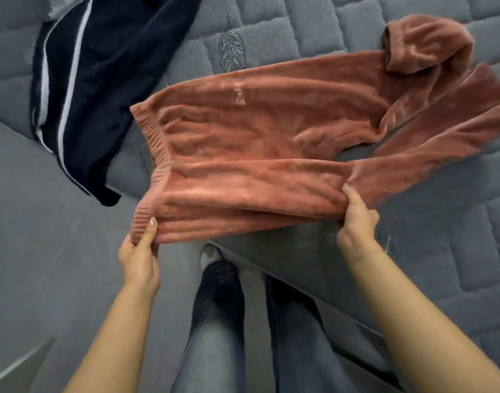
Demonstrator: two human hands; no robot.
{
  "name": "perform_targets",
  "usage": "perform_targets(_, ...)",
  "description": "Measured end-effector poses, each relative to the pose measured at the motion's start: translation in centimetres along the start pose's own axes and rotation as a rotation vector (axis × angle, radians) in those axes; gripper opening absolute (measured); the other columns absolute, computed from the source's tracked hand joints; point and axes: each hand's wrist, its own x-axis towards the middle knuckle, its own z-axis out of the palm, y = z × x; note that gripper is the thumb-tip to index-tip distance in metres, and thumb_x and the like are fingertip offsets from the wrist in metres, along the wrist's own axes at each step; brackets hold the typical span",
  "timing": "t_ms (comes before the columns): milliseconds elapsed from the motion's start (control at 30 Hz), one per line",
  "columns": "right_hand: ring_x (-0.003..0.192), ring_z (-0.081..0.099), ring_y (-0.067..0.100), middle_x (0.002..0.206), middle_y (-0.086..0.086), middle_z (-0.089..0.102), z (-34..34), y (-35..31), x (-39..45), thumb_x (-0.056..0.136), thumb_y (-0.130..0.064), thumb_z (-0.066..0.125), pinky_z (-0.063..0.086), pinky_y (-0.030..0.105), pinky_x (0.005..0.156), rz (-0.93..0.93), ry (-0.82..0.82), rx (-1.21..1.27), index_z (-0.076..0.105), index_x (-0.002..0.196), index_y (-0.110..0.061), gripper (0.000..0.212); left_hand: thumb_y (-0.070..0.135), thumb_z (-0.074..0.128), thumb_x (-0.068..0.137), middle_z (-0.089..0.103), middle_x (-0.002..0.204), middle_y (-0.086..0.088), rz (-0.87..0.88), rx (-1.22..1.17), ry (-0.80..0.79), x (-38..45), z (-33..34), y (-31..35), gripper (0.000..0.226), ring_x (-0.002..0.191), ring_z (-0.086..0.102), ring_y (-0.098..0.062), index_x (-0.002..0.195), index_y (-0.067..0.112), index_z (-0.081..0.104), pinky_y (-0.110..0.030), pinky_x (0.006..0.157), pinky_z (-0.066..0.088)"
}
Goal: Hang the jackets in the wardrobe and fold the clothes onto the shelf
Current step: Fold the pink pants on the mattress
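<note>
A pair of fuzzy pink trousers (257,131) is spread across the grey quilted mattress (413,222), waistband to the left, legs running to the upper right, one cuff curled over. My left hand (139,256) pinches the ribbed waistband at its near corner. My right hand (356,219) grips the near leg's lower edge, lifting the cloth off the bed's edge. A dark navy garment with white stripes (101,80) lies at the upper left, its end hanging over the mattress side.
The mattress edge runs diagonally from the left to the lower right. Below it are the grey floor (44,279) and my legs in jeans (214,336) with a dark shoe close to the bed.
</note>
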Motion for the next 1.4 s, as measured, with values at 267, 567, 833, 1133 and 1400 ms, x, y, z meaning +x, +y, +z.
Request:
perform_targets(267, 0.104, 0.061, 0.022, 0.128, 0.006, 0.062, -5.3, 10.0, -3.6, 0.098, -0.023, 0.057, 0.051, 0.034, 0.075, 0.126, -0.284, -0.1, 0.058, 0.116, -0.015, 0.019, 0.029, 0.062, 0.096, 0.067, 0.095, 0.005, -0.448, -0.041, 0.053, -0.2, -0.5, -2.4, 0.031, 0.081, 0.062, -0.002, 0.125, 0.021, 0.056, -0.015, 0.069, 0.048)
perform_targets(567, 0.14, 0.041, 0.029, 0.153, 0.014, 0.04, -13.2, 2.9, 6.7, 0.105, -0.024, 0.041, 0.038, 0.042, 0.108, 0.2, -0.22, 0.164, 0.031, 0.15, -0.009, 0.049, 0.025, 0.068, 0.092, 0.049, 0.144, -0.004, -0.647, -0.036, 0.092, -10.1, 8.6, -10.8, 0.049, 0.134, 0.046, -0.019, 0.137, 0.011, 0.053, -0.03, 0.098, 0.037)
perform_targets(833, 0.109, 0.064, 0.021, 0.112, 0.007, 0.068, -11.9, -11.0, 15.8, 0.096, -0.043, 0.057, 0.048, 0.038, 0.101, 0.203, -0.429, 0.216, 0.064, 0.112, -0.016, 0.033, 0.006, 0.077, 0.078, 0.056, 0.113, -0.006, 0.782, 0.813, -0.447, -16.9, 21.1, -12.1, 0.031, 0.108, 0.054, -0.021, 0.106, 0.011, 0.065, -0.037, 0.099, 0.043)
perform_targets(1133, 0.115, 0.057, 0.015, 0.135, 0.009, 0.056, -15.8, -17.0, 17.2, 0.083, -0.009, 0.073, 0.045, 0.026, 0.104, -0.313, 0.107, 0.101, 0.043, 0.136, -0.004, 0.061, 0.044, 0.083, 0.071, 0.063, 0.082, 0.018, 0.43, 1.475, -1.09, -16.9, 33.5, -13.6, 0.024, 0.089, 0.058, -0.012, 0.086, 0.039, 0.064, -0.029, 0.08, 0.044)
perform_targets(1400, 0.106, 0.061, 0.01, 0.127, 0.002, 0.057, -21.5, -16.5, 16.9, 0.085, -0.031, 0.076, 0.054, 0.027, 0.09, -0.458, -0.264, -0.38, 0.056, 0.133, -0.012, 0.056, 0.042, 0.07, 0.087, 0.062, 0.091, 0.01, 0.651, 1.533, -0.796, -14.7, 33.8, -10.2, 0.009, 0.097, 0.058, -0.019, 0.089, 0.035, 0.066, -0.04, 0.09, 0.042)
